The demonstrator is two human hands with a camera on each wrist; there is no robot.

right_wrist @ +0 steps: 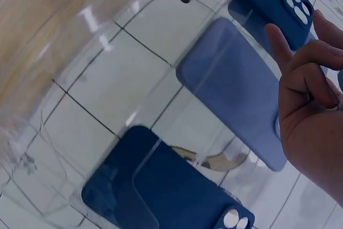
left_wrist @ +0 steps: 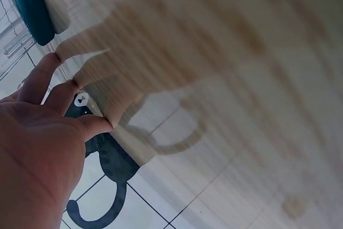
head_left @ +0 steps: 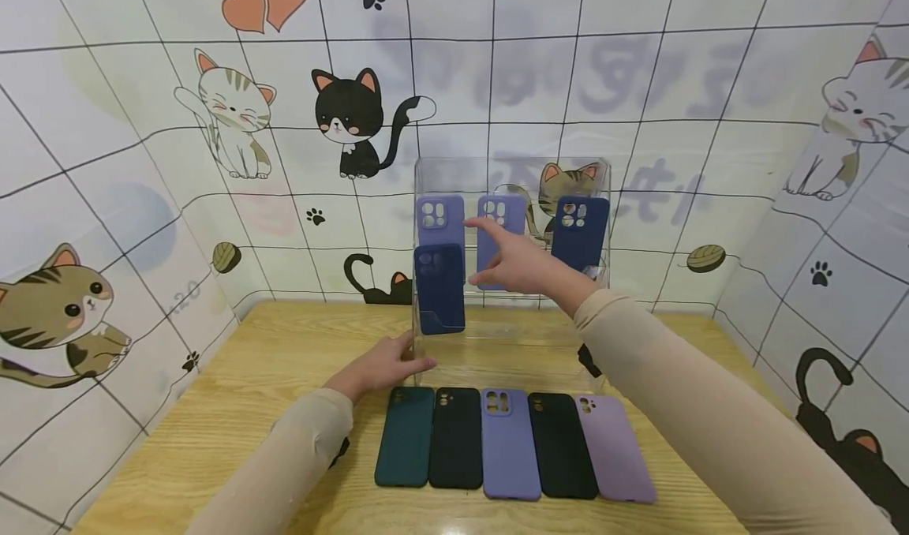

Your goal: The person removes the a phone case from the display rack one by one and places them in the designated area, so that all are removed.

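Observation:
A clear acrylic display stand point(head_left: 511, 173) holds two lavender phone cases, one at upper left point(head_left: 449, 233) and one in the middle point(head_left: 488, 260), plus a dark blue case point(head_left: 581, 231) at upper right. Another dark blue phone case point(head_left: 440, 290) stands in the lower left, overlapping the lavender one behind it. My right hand point(head_left: 521, 263) is in front of the middle case, thumb and index finger spread toward the left cases, with nothing between them; its other fingers curl inward. At the stand's lower left corner, my left hand point(head_left: 383, 364) rests its fingertips on the table.
Along the front of the wooden table point(head_left: 270, 409) lies a row of phone cases: teal point(head_left: 405, 440), black point(head_left: 456, 440), lavender point(head_left: 513, 456), another black point(head_left: 564, 448) and pale purple point(head_left: 618, 452). A cat-patterned wall covering point(head_left: 454, 69) stands behind the table.

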